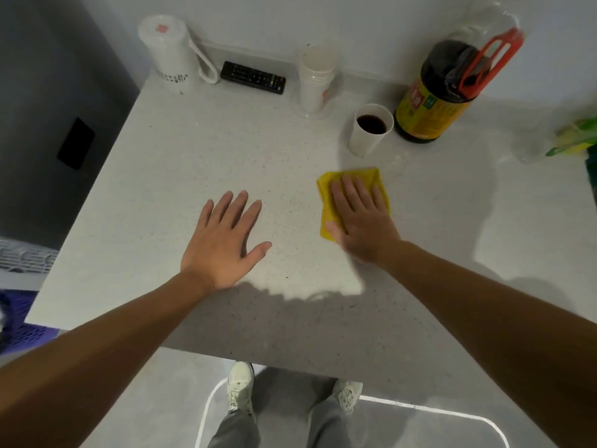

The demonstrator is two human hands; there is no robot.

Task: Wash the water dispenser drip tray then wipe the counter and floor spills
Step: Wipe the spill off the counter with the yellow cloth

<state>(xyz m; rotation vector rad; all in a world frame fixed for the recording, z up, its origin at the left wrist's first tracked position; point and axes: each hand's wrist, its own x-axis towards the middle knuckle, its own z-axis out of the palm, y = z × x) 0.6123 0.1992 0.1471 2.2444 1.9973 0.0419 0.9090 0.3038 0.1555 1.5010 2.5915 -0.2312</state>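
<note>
My right hand [358, 218] presses flat on the yellow cloth [352, 179] — no closed grip, left hand [223, 240] empty, splayed on the surface [161, 156] — and a wipe toward twelve o'clock could topple the full cup [371, 130].

Yellow cloth [326, 202]: folded to rough rectangle, lying flat on counter [161, 189], right of centre, pinned under flat right hand [361, 218], fingers [350, 192] spread toward 12 o'clock. Cloth edges show beyond hand at 9 and 12 o'clock.

Counter: pale grey speckled stone, near edge in shadow. Faint wet sheen at 1 o'clock from cloth.

Floor [181, 383]: grey, smooth, visible below counter edge.
</note>
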